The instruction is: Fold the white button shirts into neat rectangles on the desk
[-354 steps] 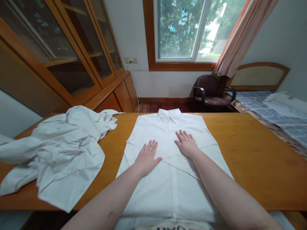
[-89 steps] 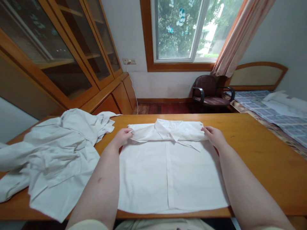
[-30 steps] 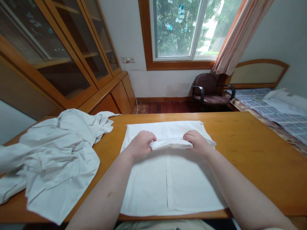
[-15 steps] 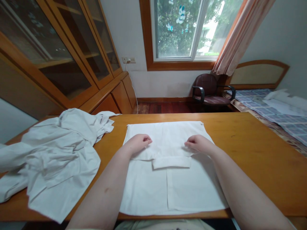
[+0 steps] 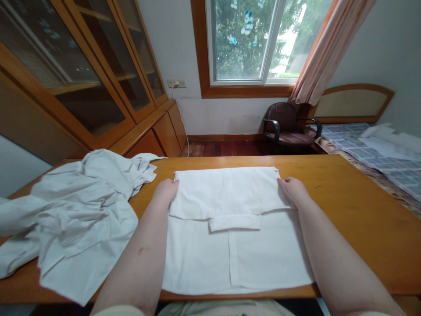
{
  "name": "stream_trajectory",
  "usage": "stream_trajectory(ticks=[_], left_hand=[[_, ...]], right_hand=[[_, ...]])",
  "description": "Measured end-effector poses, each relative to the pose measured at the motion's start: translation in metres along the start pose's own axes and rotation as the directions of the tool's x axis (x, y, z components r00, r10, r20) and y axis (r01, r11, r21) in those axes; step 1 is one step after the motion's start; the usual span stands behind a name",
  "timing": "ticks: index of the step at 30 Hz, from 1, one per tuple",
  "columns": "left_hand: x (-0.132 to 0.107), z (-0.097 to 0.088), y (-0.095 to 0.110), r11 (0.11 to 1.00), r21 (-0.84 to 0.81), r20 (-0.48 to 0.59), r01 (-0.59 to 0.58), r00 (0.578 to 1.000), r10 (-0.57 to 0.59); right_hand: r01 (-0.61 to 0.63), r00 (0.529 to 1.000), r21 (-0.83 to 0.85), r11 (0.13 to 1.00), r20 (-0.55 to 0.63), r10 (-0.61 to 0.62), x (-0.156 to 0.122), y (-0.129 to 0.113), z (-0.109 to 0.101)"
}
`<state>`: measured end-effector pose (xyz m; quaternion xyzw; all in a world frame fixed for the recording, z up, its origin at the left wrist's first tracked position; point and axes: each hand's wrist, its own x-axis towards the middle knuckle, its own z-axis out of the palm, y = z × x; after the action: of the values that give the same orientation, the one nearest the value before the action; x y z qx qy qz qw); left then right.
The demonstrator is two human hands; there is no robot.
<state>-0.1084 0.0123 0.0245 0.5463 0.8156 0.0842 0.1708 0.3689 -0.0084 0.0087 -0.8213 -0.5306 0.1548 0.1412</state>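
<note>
A folded white coat lies flat on the wooden table in front of me. Its upper part is turned down over the lower part, and the collar band sits across the middle. My left hand is closed at the left edge of the upper layer, thumb on the cloth. On the opposite edge, my right hand is closed with its fingertips at the fabric. The undersides of both grips are hidden. Below the collar, a vertical front seam runs toward me.
A crumpled white garment covers the left part of the wooden table. Beyond stand a glass-door cabinet, an armchair and a bed. A white cable hangs from the wall socket.
Both hands have moved apart, from above the middle of the upper layer out to its left and right edges. The coat lies almost unchanged.
</note>
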Motion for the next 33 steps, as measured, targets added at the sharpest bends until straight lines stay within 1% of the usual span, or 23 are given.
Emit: stream_trajectory(ticks=[4, 7, 10, 13, 15, 18, 21, 26, 30, 33], left_hand=[[0.0, -0.003, 0.0, 0.999, -0.041, 0.014, 0.019, 1.0, -0.018], [0.001, -0.003, -0.002, 0.997, -0.072, 0.0, 0.029, 1.0, -0.029], [0.004, -0.003, -0.006, 1.0, -0.025, 0.009, 0.019, 1.0, -0.019], [0.008, -0.002, -0.008, 0.999, 0.053, 0.042, -0.005, 0.999, 0.002], [0.009, 0.0, -0.007, 0.995, 0.099, 0.024, -0.002, 1.0, 0.0], [0.011, 0.006, -0.004, 0.99, 0.139, -0.028, 0.036, 0.999, -0.032], [0.013, 0.012, -0.004, 0.988, 0.146, -0.038, 0.05, 0.998, -0.045], [0.016, 0.018, -0.009, 0.988, 0.144, -0.044, 0.058, 0.998, -0.052], [0.015, 0.019, -0.009, 0.989, 0.134, -0.054, 0.055, 0.997, -0.048], [0.01, 0.018, -0.006, 0.991, 0.123, -0.073, 0.049, 0.997, -0.041]], right_hand=[[0.005, 1.0, 0.021, 1.0, -0.022, -0.005, 0.0, -0.001, 0.001], [0.022, 0.999, 0.02, 1.0, -0.036, -0.022, 0.003, 0.002, 0.002], [0.042, 0.999, -0.02, 0.999, 0.002, -0.042, 0.006, 0.003, 0.004], [0.032, 0.999, -0.064, 0.997, 0.028, -0.031, 0.006, 0.001, 0.005], [-0.003, 1.0, -0.095, 0.996, 0.028, 0.005, 0.004, -0.002, 0.005], [-0.045, 0.999, -0.122, 0.991, 0.023, 0.048, 0.002, -0.006, 0.003], [-0.04, 0.999, -0.126, 0.991, 0.029, 0.044, 0.001, -0.008, 0.0], [0.06, 0.997, -0.075, 0.995, 0.049, -0.056, 0.001, -0.003, -0.002], [0.069, 0.998, -0.025, 0.997, -0.004, -0.069, 0.004, 0.001, 0.005], [0.082, 0.995, 0.068, 0.994, -0.068, -0.078, 0.006, 0.002, 0.012]])
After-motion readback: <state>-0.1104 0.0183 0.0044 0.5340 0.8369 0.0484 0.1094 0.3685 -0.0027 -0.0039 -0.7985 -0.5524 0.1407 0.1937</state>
